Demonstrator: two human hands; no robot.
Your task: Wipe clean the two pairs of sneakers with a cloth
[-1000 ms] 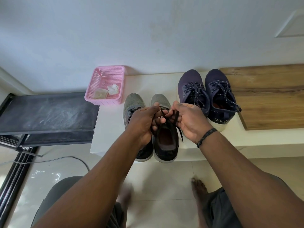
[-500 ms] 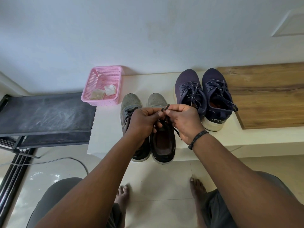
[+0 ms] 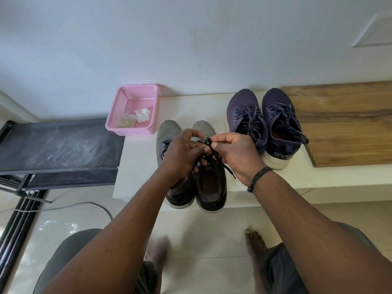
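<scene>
Both hands hovered over the grey sneaker (image 3: 210, 187); its black lace (image 3: 209, 145) ran between them. The left hand (image 3: 182, 153) and right hand (image 3: 235, 153) each pinched it, fingers curled.

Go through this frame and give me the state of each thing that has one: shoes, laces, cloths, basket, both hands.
Grey sneakers: side by side on the ledge, toes to the wall.
Black lace: pinched between both hands above the right grey shoe.
Navy sneakers: laced, untouched.
Cloths: crumpled, lying in the basket.
Pink basket: upright, open-topped.
Left hand: pinching the lace.
Right hand: pinching the lace.
</scene>
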